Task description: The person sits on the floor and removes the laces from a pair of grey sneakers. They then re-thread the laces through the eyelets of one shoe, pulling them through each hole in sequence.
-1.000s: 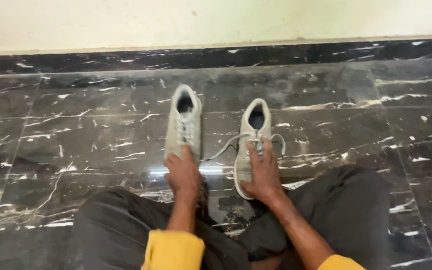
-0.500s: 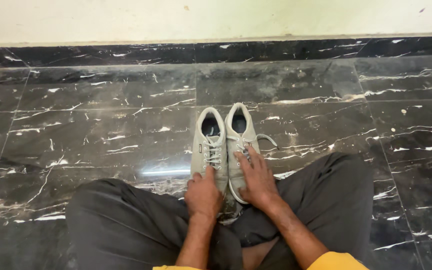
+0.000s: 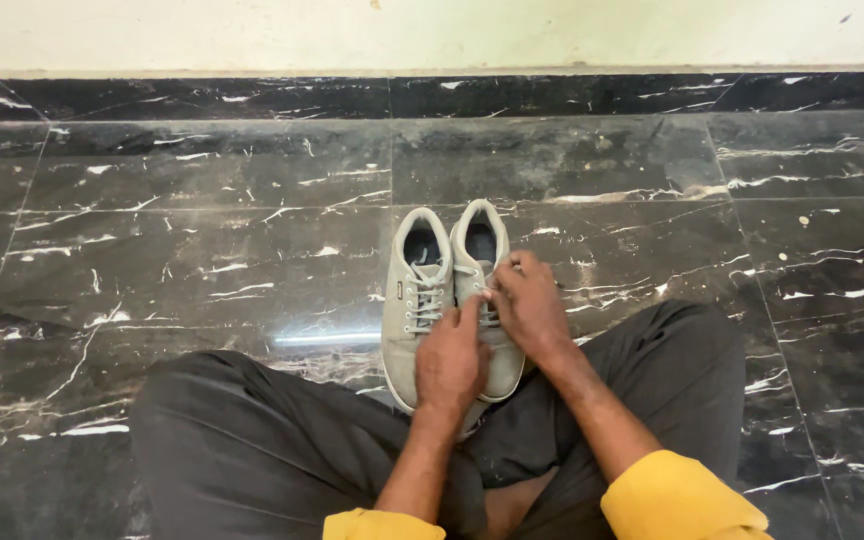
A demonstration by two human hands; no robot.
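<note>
- Two grey lace-up shoes stand side by side, touching, a little right of the centre of the frame, on the black marble floor (image 3: 202, 250), with the heels toward the pale wall (image 3: 432, 30) at the top.
- The right shoe (image 3: 479, 240) is the one in hand; only its heel opening and a part of its toe are seen, because both hands lie over its middle.
- The left shoe (image 3: 415, 310) is left free, and its white laces are seen crossed and lying flat.
- The left hand (image 3: 450, 365) is placed low over the seam between the two shoes, with the forefinger stretched up to the laces of the right shoe; its other fingers are curled in, and it cannot be told whether anything is pinched.
- The right hand (image 3: 530, 305) is closed around the lace area of the right shoe, fingers together, apparently gripping a lace, though the lace itself is hidden there.
- For a good result, it is judged that the shoe should be kept pressed to the floor by one hand while the lace is pulled by the other.
- The pull is best made evenly along the eyelets, so that the tongue is not dragged to one side.
- The neighbouring shoe should not be pushed away, since the two are touching.
- The dark trousers (image 3: 252, 450) and yellow sleeves (image 3: 672, 495) fill the bottom of the frame.
</note>
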